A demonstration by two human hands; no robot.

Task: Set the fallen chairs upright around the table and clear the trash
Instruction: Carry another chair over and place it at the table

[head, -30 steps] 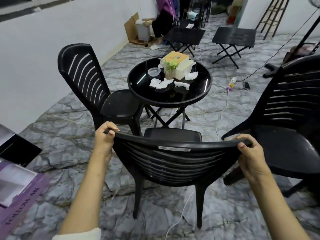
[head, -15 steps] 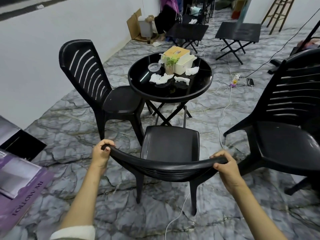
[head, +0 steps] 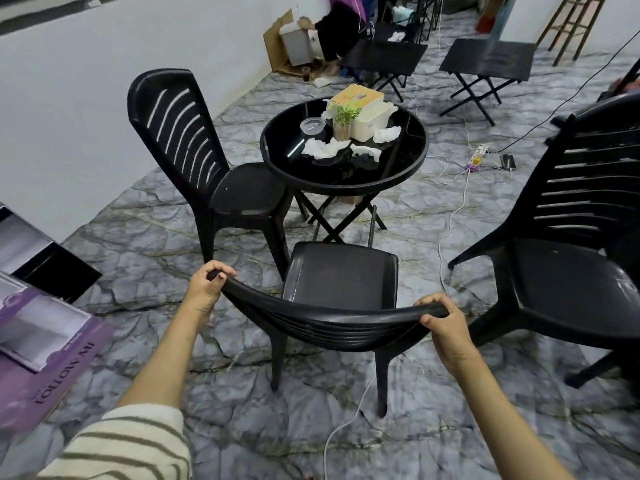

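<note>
A black plastic chair (head: 341, 282) stands upright in front of me, its seat facing the round black table (head: 284, 164). My left hand (head: 206, 289) grips the left end of its backrest top; my right hand (head: 441, 320) grips the right end. Crumpled white tissues (head: 323, 148) lie on the tabletop beside a clear plastic cup (head: 312, 125), a small plant (head: 344, 121) and a white tissue box (head: 363, 114). Another black chair (head: 207, 168) stands upright left of the table. A third chair (head: 571, 254) stands upright at the right.
White cables (head: 450, 216) trail over the marbled floor to a power strip (head: 479, 157). A purple box (head: 45, 362) lies at the left. Two folding black tables (head: 488, 58) stand farther back; a person sits by cardboard (head: 277, 39) against the wall.
The held chair has moved forward toward the table and sits lower in view. Both hands keep their grip on the backrest.
</note>
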